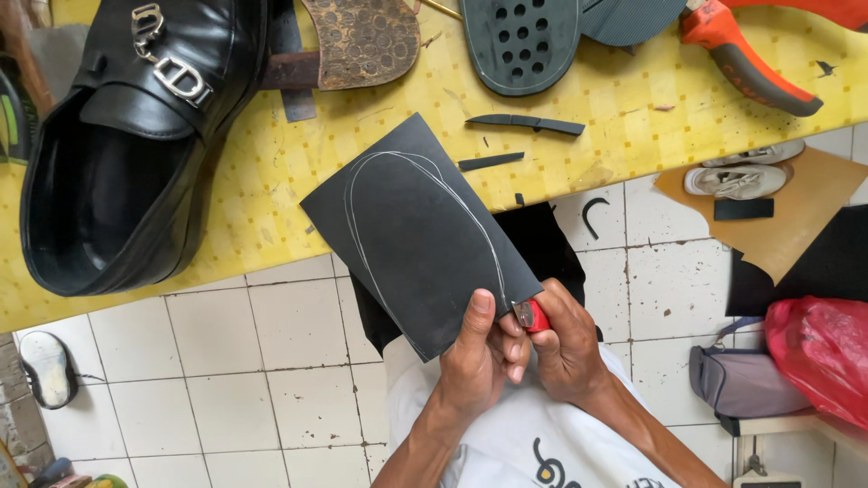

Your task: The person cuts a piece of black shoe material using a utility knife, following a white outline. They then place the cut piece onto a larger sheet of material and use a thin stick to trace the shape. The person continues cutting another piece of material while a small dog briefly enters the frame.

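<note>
The left hand (477, 354) pinches the near edge of a black sheet (420, 230), thumb on top and fingers curled under it, so the sheet slopes up from the lap onto the near edge of the yellow table (271, 163). The right hand (565, 348) is closed around a red-handled knife (531, 315), its short blade meeting the sheet just where the pale sole outline (398, 181) runs down to the near right edge.

The cut looks barely begun – the outline is otherwise whole. To do it well, the blade should probably stay just on the line (not inside it), with the sheet turned to meet the knife on the curve at the far end. The left thumb sits close to the blade, so it is best kept behind the cutting path.

A black shoe (127, 145) lies far left on the table, and black offcuts (524, 122) lie beyond the sheet.
</note>
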